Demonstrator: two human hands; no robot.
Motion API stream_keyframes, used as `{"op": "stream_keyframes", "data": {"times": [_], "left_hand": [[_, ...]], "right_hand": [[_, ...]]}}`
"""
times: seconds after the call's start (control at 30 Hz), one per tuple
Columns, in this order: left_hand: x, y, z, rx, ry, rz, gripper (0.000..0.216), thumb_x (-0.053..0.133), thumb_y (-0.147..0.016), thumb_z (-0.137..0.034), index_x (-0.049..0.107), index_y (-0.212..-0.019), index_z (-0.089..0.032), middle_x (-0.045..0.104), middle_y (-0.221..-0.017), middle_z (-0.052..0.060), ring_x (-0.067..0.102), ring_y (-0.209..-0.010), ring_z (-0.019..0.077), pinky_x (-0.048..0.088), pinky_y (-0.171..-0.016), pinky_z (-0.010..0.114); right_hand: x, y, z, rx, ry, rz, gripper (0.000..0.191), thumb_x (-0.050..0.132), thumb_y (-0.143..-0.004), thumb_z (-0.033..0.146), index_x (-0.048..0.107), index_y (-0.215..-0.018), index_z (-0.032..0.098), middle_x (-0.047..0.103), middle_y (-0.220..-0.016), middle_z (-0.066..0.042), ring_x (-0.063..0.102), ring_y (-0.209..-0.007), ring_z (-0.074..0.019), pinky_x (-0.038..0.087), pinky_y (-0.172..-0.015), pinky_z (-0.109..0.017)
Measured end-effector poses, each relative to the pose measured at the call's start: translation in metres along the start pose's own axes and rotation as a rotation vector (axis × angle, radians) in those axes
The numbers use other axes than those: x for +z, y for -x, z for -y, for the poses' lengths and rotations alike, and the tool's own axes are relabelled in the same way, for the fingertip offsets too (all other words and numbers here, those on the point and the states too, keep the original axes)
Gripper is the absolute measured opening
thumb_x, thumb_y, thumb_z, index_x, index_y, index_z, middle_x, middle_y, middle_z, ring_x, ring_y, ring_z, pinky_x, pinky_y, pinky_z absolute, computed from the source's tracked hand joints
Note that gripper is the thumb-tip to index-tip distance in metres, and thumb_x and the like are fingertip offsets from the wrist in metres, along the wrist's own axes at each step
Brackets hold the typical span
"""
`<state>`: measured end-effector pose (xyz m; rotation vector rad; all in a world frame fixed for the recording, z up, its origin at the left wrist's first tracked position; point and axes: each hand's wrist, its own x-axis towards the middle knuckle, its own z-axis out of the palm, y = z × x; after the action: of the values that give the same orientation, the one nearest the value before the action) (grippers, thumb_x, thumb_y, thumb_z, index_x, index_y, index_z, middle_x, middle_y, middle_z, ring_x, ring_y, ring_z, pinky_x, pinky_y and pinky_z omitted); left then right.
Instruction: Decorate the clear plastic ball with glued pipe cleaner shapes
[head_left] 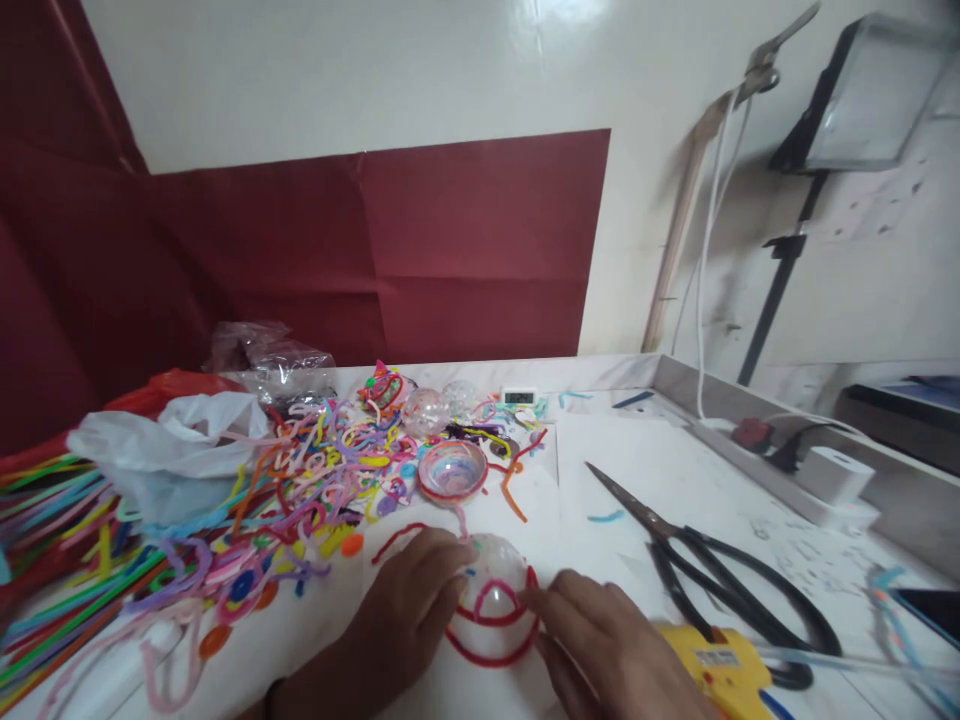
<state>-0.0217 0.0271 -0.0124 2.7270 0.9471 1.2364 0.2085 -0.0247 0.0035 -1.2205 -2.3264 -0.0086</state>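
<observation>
A clear plastic ball [498, 556] sits in front of me on the white table, with red pipe cleaner [493, 661] curved across its near side. A small pink-red pipe-cleaner arch stands above the red band. My left hand [409, 600] is closed against the ball's left side, fingertips on its surface. On the right, my right hand [600, 635] pinches the red pipe cleaner's end at the ball's edge. Behind the ball rests a small round bowl [452, 472] with a red rim. The ball's underside is hidden.
Tangled pipe cleaners [315, 470] and a white plastic bag [176, 450] crowd the left. Large black scissors [697, 560] and a yellow glue gun [712, 665] lie at right. A small digital clock [519, 397], power strip [832, 510] and phone [930, 615] are farther out.
</observation>
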Motion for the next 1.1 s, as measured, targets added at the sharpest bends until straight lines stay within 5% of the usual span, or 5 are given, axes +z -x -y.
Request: {"op": "stream_keyframes", "data": {"times": [0.17, 0.8, 1.0, 1.1], "left_hand": [[-0.003, -0.008, 0.007, -0.063, 0.033, -0.098, 0.02, 0.048, -0.092, -0.011, 0.06, -0.105, -0.02, 0.065, -0.091, 0.005, 0.063, -0.081, 0.0163, 0.054, -0.071, 0.025], [-0.006, -0.002, 0.014, -0.169, 0.05, -0.092, 0.024, 0.048, -0.088, -0.009, 0.064, -0.102, -0.018, 0.064, -0.091, 0.005, 0.063, -0.081, 0.0174, 0.054, -0.073, 0.027], [-0.001, -0.001, 0.02, -0.319, 0.115, -0.059, 0.022, 0.047, -0.088, -0.011, 0.063, -0.1, -0.019, 0.065, -0.09, 0.005, 0.064, -0.077, 0.0175, 0.054, -0.069, 0.027], [0.001, 0.0, 0.021, -0.269, 0.2, -0.023, 0.017, 0.05, -0.09, -0.02, 0.063, -0.102, -0.02, 0.067, -0.095, 0.006, 0.066, -0.084, 0.0189, 0.055, -0.076, 0.029]], "right_hand": [[-0.021, -0.047, 0.012, 0.258, -0.193, 0.196, 0.018, 0.045, -0.092, 0.01, 0.06, -0.085, 0.018, 0.066, -0.086, -0.005, 0.062, -0.077, -0.0154, 0.044, -0.068, -0.023], [-0.031, -0.096, 0.02, 0.035, 0.109, 0.515, 0.018, 0.052, -0.088, 0.01, 0.067, -0.097, 0.006, 0.072, -0.094, -0.016, 0.068, -0.086, -0.0245, 0.045, -0.073, -0.029], [-0.029, -0.097, 0.017, 0.003, 0.122, 0.518, 0.019, 0.05, -0.087, 0.01, 0.068, -0.094, 0.007, 0.072, -0.091, -0.016, 0.069, -0.085, -0.024, 0.046, -0.072, -0.027], [-0.026, -0.095, 0.014, -0.003, 0.11, 0.492, 0.02, 0.049, -0.086, 0.008, 0.068, -0.093, 0.008, 0.073, -0.091, -0.016, 0.069, -0.085, -0.0242, 0.047, -0.073, -0.028]]}}
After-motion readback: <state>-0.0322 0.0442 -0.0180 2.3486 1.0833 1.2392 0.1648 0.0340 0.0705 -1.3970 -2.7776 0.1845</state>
